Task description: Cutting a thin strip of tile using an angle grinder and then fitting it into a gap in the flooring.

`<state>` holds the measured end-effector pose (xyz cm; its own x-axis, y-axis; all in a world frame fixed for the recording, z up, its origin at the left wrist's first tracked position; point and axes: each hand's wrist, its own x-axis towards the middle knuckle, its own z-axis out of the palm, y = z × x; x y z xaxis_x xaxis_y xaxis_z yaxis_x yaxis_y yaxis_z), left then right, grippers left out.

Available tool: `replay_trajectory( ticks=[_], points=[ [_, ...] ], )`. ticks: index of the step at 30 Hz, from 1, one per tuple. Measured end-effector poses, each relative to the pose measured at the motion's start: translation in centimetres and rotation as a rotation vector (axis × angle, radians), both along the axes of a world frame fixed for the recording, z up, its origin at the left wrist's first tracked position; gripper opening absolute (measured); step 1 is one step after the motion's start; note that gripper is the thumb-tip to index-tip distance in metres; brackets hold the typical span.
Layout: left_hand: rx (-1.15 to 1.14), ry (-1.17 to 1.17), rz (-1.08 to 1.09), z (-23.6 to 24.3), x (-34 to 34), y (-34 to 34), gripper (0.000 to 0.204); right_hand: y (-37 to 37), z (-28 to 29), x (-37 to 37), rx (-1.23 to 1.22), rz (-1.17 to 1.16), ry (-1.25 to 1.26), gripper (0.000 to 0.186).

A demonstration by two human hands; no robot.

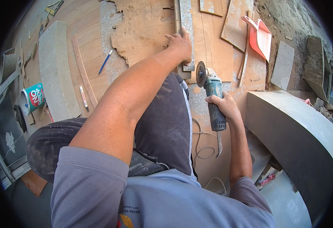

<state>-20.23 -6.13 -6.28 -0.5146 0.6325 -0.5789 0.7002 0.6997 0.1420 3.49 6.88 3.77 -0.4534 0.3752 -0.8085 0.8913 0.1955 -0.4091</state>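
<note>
My right hand (225, 106) is wrapped round the body of a teal and black angle grinder (214, 95). Its dark disc (201, 74) stands on edge at the far end, just right of a narrow grey speckled strip (188, 19). Whether the disc is spinning I cannot tell. My left hand (181, 46) rests on that strip with fingers spread, pressing it beside a thin wooden batten (177, 15). The strip's near end shows below my palm, close to my knee. From the grinder's back end, a grey cord (219, 142) runs down toward the floor.
Worn plywood (140, 38) lies under the work. To the left are a blue pen (105, 62), a white marker (84, 97), a wooden strip (83, 70), a long grey slab (58, 68) and a green tin (33, 98). A pink dustpan (260, 40) and a large box-like block (291, 125) are right.
</note>
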Motion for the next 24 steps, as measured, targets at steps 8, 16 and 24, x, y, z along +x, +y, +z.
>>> replay_trajectory(
  ticks=[8,16,24],
  points=[
    [-0.004,-0.005,0.0,0.1,0.0,0.0,0.106,-0.1,-0.6,-1.6,-0.02,0.015,0.01,0.048],
    [0.006,0.018,-0.002,0.0,0.1,-0.1,0.122,0.4,-1.1,-3.8,-0.072,0.026,0.041,0.048],
    [0.031,0.05,-0.001,-0.2,0.3,-0.3,0.116,1.0,-1.6,-6.4,-0.073,0.005,0.056,0.045]
  ],
)
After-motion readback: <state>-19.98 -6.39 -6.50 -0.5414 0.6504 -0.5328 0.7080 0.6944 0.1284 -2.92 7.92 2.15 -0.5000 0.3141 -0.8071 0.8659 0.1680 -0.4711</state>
